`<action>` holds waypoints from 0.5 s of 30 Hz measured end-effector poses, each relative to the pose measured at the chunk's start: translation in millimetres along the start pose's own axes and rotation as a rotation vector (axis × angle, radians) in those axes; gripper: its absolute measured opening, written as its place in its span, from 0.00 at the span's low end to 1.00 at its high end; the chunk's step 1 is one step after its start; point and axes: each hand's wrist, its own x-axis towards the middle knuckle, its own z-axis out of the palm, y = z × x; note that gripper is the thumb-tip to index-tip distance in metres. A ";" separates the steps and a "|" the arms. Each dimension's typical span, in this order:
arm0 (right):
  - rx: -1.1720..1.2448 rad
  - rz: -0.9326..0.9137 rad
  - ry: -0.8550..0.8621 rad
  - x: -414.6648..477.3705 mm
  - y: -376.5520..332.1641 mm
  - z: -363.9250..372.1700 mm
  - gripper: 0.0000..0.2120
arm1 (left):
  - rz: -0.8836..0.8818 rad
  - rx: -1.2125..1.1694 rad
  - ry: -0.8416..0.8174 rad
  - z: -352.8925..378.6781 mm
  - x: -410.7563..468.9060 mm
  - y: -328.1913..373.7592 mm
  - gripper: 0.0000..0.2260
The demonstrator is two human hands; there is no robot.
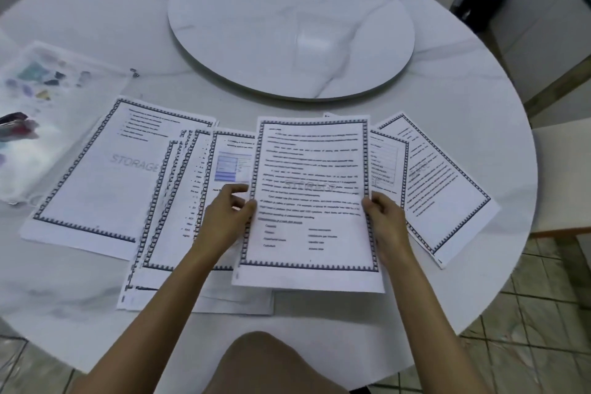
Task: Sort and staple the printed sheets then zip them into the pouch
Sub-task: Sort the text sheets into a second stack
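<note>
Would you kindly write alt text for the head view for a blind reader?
The left hand and right hand hold a printed sheet by its side edges over a round table. Other sheets lie fanned beneath; a clear pouch lies at left.

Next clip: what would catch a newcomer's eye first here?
A bordered printed sheet held by its side edges in the left hand and right hand, front and centre. Around it, more bordered sheets fan across the round white table; a translucent pouch lies far left.

Sheets fan across the table's near half, the pouch left of them, the turntable behind.
</note>
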 end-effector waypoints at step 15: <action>-0.017 -0.019 0.010 8.0 0.9 -29.5 0.07 | -0.025 0.201 0.299 -57.6 -11.5 -61.2 0.13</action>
